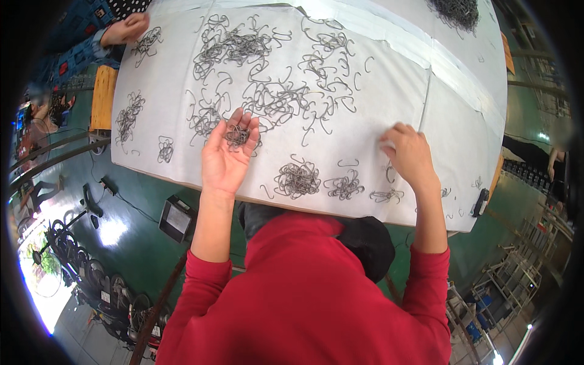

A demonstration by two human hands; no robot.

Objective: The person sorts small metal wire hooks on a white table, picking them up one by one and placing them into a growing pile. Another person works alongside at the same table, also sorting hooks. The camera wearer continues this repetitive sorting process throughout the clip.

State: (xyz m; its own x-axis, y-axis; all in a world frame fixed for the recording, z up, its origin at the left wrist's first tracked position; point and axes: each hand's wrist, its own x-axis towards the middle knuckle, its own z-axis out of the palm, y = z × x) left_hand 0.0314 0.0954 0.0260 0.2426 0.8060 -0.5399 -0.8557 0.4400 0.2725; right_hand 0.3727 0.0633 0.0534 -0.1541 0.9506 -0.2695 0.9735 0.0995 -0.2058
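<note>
My left hand (230, 159) is palm up with its fingers curled a little, cradling a small heap of dark bent wire hooks (236, 136). My right hand (409, 152) hovers above the right part of the white-covered table (365, 137), its fingers bent and drawn together; whatever they may hold is hidden. Just below it lies a single wire hook (390, 174). Along the near edge sit a dense pile of hooks (297, 179), a looser pile (345, 184) and a small cluster (387, 195). Beyond my left hand, many loose hooks (277, 97) spread in a tangle.
Another person's hand (128, 29) is at the far left beside a few hooks (146, 45). Smaller hook piles (129, 117) lie along the left side. A dark heap (456, 13) sits at the far right, and a small black object (480, 202) lies at the right near corner.
</note>
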